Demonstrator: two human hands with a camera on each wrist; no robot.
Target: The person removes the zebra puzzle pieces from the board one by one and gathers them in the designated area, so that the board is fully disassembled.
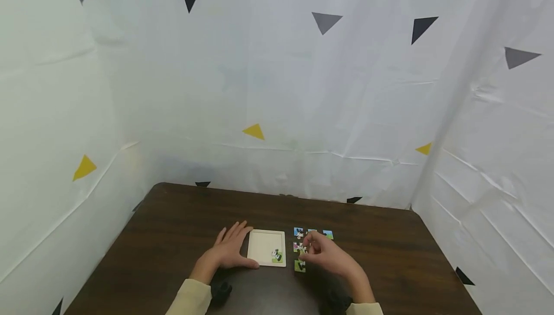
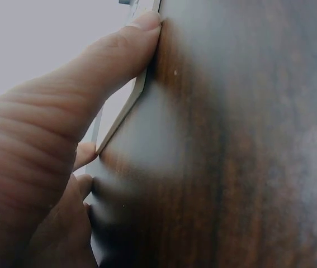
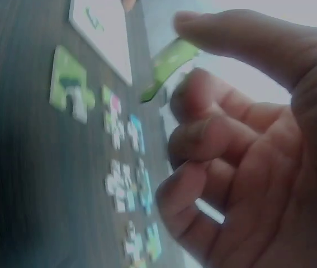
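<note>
My left hand [image 1: 227, 252] lies spread along the left side of a pale square puzzle tray [image 1: 261, 245]. Its thumb rests at the near edge and a fingertip touches the far left corner; the left wrist view shows the thumb [image 2: 119, 53] against the tray's edge. One green jigsaw piece with a black-and-white print [image 1: 277, 256] sits in the tray's near right corner. To the right of the tray, my right hand [image 1: 330, 257] pinches a green jigsaw piece [image 3: 169, 67] between thumb and index finger, raised over the table, the other fingers curled.
Several loose jigsaw pieces lie right of the tray, among them a green one [image 1: 299, 266] nearest me and a blue one [image 1: 328, 234] at the far right. The hand partly hides some. A dark wooden table [image 1: 173, 228] meets a white curtain [image 1: 281, 89] behind.
</note>
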